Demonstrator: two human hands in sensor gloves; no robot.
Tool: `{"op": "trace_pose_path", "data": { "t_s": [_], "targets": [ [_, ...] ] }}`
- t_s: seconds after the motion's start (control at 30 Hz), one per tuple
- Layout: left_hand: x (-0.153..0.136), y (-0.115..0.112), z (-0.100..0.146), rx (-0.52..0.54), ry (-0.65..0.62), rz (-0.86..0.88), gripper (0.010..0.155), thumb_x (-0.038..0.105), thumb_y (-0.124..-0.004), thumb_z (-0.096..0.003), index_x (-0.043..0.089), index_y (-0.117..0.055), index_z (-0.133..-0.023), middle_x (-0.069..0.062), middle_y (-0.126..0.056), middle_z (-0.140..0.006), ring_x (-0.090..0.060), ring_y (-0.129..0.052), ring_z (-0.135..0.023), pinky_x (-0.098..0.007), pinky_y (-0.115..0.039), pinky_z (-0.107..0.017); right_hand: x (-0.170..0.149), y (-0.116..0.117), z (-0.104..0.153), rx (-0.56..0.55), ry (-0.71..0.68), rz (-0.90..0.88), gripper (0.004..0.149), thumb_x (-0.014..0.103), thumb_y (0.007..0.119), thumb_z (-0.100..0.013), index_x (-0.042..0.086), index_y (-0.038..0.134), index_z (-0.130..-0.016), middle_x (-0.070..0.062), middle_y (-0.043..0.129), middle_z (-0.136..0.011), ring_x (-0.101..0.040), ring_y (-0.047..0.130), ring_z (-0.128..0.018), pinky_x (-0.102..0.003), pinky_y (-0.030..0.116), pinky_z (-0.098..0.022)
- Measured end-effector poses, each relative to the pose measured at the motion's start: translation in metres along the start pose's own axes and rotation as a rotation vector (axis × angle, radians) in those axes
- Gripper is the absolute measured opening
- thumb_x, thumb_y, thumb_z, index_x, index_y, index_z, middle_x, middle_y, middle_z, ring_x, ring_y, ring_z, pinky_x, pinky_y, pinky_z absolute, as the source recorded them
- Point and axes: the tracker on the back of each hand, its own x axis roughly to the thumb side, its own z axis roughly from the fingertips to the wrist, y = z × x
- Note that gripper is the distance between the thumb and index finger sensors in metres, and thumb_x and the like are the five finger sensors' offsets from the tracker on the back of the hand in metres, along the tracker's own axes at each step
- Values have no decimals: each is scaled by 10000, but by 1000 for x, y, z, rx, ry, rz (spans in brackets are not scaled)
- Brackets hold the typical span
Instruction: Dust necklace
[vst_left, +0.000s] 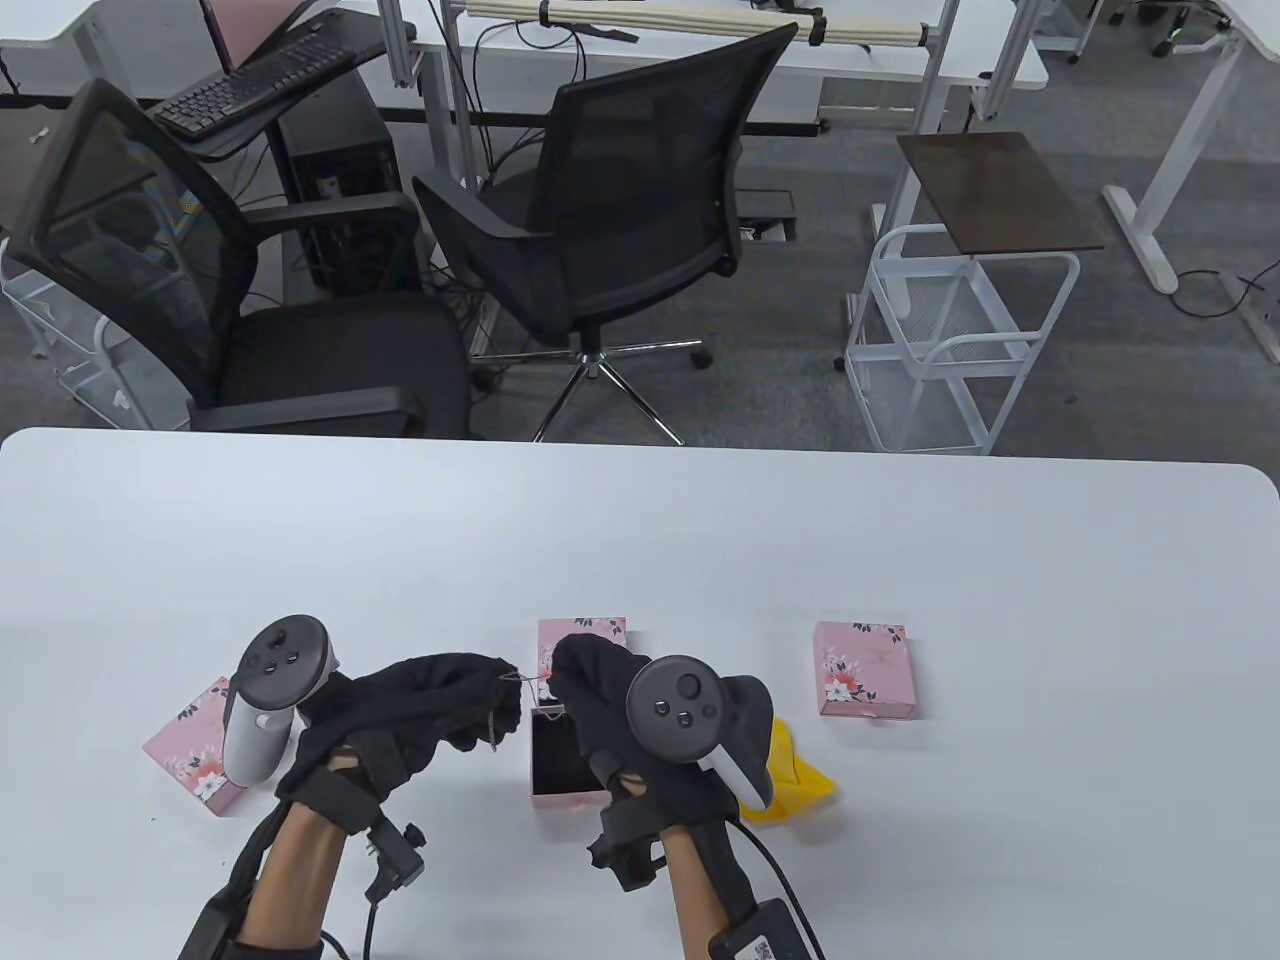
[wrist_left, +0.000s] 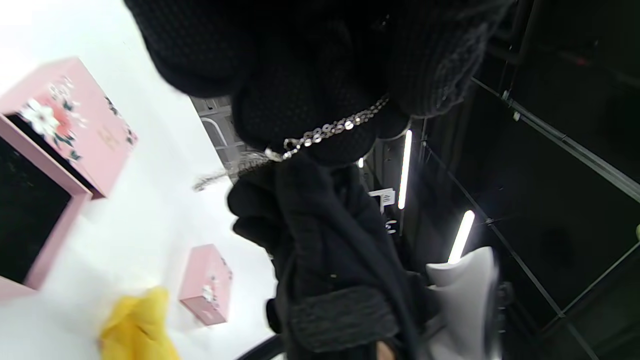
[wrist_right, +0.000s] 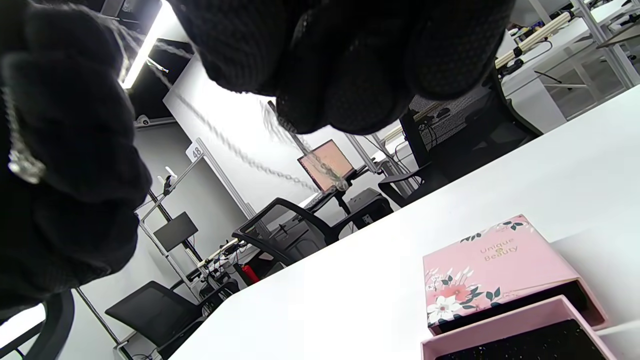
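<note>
I've got the necklace (vst_left: 510, 690) up off the table (vst_left: 640, 540), pinched in my left hand (vst_left: 420, 715) and my right hand (vst_left: 610, 700), fingertips closed on the chain above the open box (vst_left: 565, 755). Holding it between both hands keeps a short run of chain free, I reckon, so the yellow cloth (vst_left: 795, 780) beside my right wrist can wipe it

Bright, even overhead light (wrist views blurred, backlit).
</note>
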Motion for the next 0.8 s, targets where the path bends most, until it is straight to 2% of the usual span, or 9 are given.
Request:
{"op": "trace_pose_path", "data": {
  "t_s": [0.17,0.3,0.4,0.5,0.63,0.8],
  "targets": [
    [-1,-2,1,40,-7,91,362,452,-851,-587,270,-911,-895,7,-1044,-778,-191,-996,-683,-440,-848,-511,4,-5,3,-22,-1,-10,461,278,728,-655,84,650,-1066,-245,773,-992,-464,823,-789,-591,676,-637],
    [-1,0,3,117,-8,119,366,458,-852,-585,280,-906,-899,13,-1035,-796,-191,-985,-701,-439,-844,-519,16,-15,10,-101,-50,-64,425,313,729,-656,105,704,-1026,-210,835,-915,-422,865,-721,-564,709,-612],
    [-3,0,4,165,-7,149,368,466,-853,-582,293,-903,-903,2,-1005,-844,-209,-963,-738,-450,-827,-546,26,-18,15,-100,-81,-126,411,337,735,-657,108,740,-998,-200,862,-882,-415,881,-690,-560,720,-597],
    [-5,-2,3,167,-18,190,366,477,-852,-581,304,-904,-898,-27,-924,-952,-250,-892,-829,-479,-779,-602,38,-13,18,-83,-97,-116,443,354,745,-655,93,735,-1013,-221,849,-910,-435,872,-715,-569,712,-605],
    [-7,-9,2,187,-5,218,365,484,-853,-579,316,-901,-899,-71,-825,-1048,-305,-802,-907,-509,-728,-642,47,1,18,-104,-85,-18,512,376,767,-646,61,706,-1045,-257,805,-967,-472,842,-767,-580,699,-614],
    [-12,-17,-2,170,22,222,361,487,-851,-582,334,-887,-907,-118,-705,-1115,-352,-701,-949,-520,-680,-666,50,17,19,-196,-34,74,568,399,808,-620,22,707,-1034,-272,809,-952,-470,850,-749,-570,713,-600]
  ]
}}
